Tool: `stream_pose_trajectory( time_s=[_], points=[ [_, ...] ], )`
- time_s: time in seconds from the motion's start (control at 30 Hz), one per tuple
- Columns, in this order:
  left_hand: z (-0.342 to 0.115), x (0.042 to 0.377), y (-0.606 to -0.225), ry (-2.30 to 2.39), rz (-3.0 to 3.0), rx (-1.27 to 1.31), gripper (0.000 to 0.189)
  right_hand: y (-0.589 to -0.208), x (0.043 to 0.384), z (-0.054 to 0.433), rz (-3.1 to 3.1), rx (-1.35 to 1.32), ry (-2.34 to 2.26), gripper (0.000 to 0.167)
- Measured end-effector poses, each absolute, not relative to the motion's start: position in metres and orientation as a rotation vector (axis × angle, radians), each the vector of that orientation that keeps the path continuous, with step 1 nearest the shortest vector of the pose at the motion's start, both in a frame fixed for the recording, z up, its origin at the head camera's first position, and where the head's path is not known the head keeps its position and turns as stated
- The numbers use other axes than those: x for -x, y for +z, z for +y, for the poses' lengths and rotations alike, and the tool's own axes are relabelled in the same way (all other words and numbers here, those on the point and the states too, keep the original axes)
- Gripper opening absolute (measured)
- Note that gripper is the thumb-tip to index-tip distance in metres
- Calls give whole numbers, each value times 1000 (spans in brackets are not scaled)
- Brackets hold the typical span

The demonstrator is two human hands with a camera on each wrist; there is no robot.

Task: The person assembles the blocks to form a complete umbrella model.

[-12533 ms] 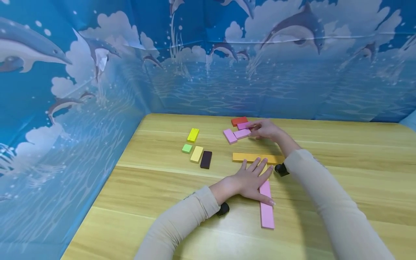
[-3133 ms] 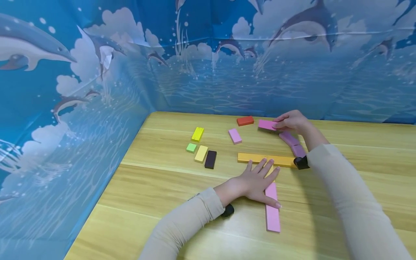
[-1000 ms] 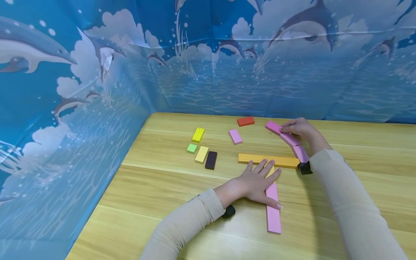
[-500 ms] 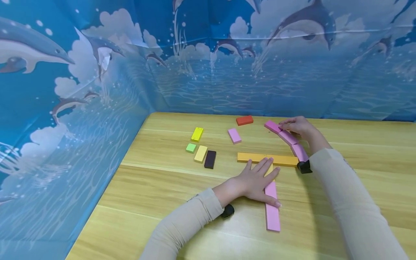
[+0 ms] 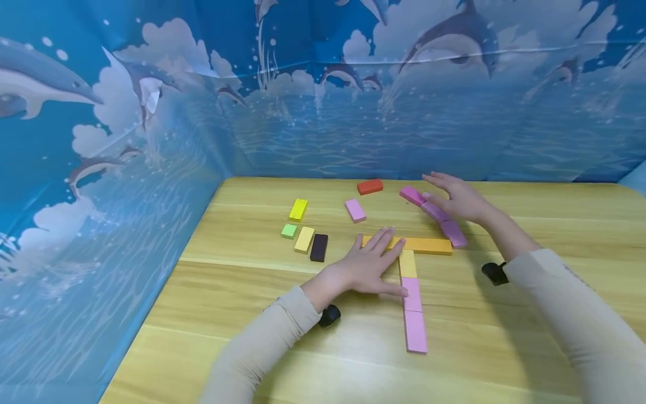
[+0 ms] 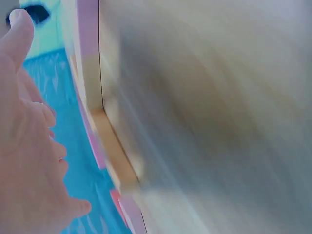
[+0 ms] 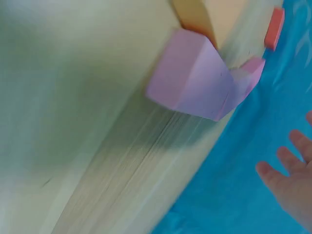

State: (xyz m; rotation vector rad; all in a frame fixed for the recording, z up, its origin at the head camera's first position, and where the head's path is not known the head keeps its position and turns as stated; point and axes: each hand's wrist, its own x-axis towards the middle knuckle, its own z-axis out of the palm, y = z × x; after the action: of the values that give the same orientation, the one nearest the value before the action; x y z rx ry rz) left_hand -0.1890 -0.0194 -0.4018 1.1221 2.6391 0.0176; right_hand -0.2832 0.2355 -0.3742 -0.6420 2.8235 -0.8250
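Observation:
My left hand (image 5: 360,266), fingers straight and spread, hovers over the left part of a row of orange blocks (image 5: 429,246). In the left wrist view it appears raised off the table. Below that row, a pale yellow block (image 5: 407,264) and two pink blocks (image 5: 415,331) form a straight stem. My right hand (image 5: 461,199) is held with fingers extended just right of a curved row of pink blocks (image 5: 433,211), holding nothing. That curve's lower end lies close to the orange row's right end. The right wrist view shows the same pink blocks (image 7: 195,73) and the hand apart from them.
Left of the rows lie loose blocks: red (image 5: 370,187), pink (image 5: 355,210), bright yellow (image 5: 298,209), small green (image 5: 289,231), cream (image 5: 304,239) and dark brown (image 5: 319,247). A blue dolphin-print curtain (image 5: 323,134) borders the wooden table (image 5: 242,314) behind and to the left.
Several pink blocks have been carried from beside the red block into the curved row. My right hand has let go and drawn right; my left hand has lifted and shifted left off the stem.

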Motion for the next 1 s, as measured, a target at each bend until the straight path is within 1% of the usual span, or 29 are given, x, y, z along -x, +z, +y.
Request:
stream_pose_trajectory(
  time_s=[0.17,0.37,0.6,0.8,1.0],
  points=[
    [-51,197,-396,125,2670,-1083,100,-378,245,227,2845,992,-652,58],
    [-87,207,-396,273,2727,-1086,96,-394,203,217,2765,1180,-526,60],
    [-110,217,-392,423,2743,-1007,92,-410,184,211,2749,1228,-422,69],
    [-118,229,-382,429,2760,-994,92,-417,179,212,2763,1246,-367,67],
    [-124,241,-373,445,2804,-988,88,-420,175,214,2729,1208,-430,68]
  ],
)
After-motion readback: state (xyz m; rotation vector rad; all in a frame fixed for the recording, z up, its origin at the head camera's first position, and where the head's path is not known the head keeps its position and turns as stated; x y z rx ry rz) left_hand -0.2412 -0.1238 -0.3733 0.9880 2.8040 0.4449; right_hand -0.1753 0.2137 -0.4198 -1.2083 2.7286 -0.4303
